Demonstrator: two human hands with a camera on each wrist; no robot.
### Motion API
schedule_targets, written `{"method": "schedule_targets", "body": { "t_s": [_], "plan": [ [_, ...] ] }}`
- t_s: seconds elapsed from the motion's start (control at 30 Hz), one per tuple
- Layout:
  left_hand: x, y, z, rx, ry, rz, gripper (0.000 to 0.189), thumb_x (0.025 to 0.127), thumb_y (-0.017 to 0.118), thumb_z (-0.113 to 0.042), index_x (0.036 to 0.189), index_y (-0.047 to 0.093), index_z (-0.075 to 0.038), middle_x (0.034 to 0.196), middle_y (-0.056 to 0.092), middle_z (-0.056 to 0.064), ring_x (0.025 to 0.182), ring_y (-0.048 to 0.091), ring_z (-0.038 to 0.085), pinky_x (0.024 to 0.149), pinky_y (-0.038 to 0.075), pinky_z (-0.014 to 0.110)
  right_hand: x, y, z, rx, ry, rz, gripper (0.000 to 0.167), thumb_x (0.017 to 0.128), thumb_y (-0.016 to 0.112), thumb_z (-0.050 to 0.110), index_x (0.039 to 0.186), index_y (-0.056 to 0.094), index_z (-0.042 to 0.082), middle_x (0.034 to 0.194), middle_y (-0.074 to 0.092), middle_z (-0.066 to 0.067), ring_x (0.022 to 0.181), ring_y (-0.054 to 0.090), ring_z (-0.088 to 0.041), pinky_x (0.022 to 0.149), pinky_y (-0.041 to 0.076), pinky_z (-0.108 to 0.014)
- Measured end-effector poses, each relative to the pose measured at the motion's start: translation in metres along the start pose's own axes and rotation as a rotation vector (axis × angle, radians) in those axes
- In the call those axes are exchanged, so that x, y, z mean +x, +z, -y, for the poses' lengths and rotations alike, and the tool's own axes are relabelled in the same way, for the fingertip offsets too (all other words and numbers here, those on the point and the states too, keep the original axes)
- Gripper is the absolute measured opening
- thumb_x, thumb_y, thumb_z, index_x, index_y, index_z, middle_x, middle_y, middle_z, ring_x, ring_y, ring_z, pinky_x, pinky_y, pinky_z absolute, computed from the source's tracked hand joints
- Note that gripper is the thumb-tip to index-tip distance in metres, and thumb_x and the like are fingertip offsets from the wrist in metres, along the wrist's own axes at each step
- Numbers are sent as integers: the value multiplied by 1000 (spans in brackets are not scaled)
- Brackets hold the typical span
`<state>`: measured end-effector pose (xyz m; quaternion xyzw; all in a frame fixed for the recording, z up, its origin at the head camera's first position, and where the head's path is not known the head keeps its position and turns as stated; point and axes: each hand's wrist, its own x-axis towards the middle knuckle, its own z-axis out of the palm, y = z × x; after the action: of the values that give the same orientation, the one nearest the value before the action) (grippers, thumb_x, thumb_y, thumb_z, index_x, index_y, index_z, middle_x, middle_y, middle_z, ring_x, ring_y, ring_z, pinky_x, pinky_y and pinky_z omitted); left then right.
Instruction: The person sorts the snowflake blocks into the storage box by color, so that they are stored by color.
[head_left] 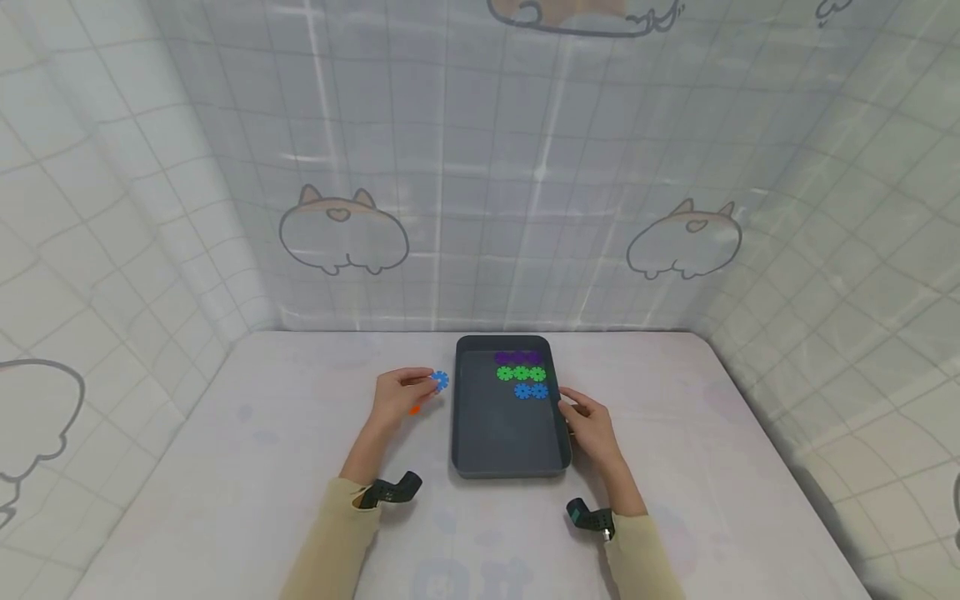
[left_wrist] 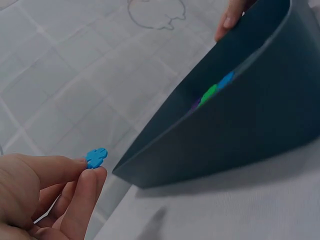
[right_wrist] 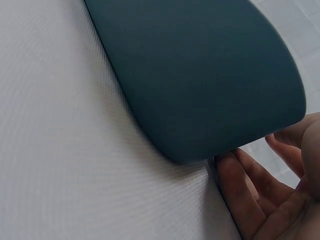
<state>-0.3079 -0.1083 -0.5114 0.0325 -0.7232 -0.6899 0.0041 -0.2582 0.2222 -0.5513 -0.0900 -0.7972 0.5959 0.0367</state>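
Note:
My left hand (head_left: 397,396) pinches a small blue snowflake-shaped disc (left_wrist: 96,158) between thumb and fingertips, just left of the dark grey tray (head_left: 510,442). At the tray's right wall, my right hand (head_left: 592,427) grips the edge, with fingertips low against the outside. Inside the tray lie rows of notched discs: purple discs (head_left: 518,357) at the back, green discs (head_left: 521,374) in front of them, then two blue discs (head_left: 531,391). An orange piece (head_left: 415,409) shows beneath my left hand, partly hidden by it.
The tray stands on a pale table (head_left: 247,467). Behind it rises a grid-patterned curtain (head_left: 487,208) with cartoon animal drawings, and similar sheeting encloses both sides. A black wrist camera (head_left: 397,488) juts inward from the left sleeve, another camera (head_left: 588,517) from the right.

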Motion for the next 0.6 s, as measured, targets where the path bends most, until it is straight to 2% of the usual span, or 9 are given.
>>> {"method": "schedule_targets", "body": {
  "t_s": [0.2, 0.6],
  "plan": [
    [1, 15, -4, -89, -2, 36, 31, 81, 76, 1, 110, 67, 10, 93, 68, 17, 75, 71, 20, 71, 58, 29, -1, 0, 1, 10, 19, 4, 36, 97, 60, 25, 132, 62, 19, 106, 67, -14, 79, 65, -22, 67, 55, -32],
    [0, 43, -15, -83, -21, 78, 27, 84, 74, 0, 109, 68, 9, 96, 68, 17, 76, 70, 19, 73, 58, 30, 0, -1, 2, 8, 24, 7, 35, 97, 60, 26, 132, 62, 20, 107, 67, -14, 79, 65, -23, 66, 55, -32]
  ]
}}
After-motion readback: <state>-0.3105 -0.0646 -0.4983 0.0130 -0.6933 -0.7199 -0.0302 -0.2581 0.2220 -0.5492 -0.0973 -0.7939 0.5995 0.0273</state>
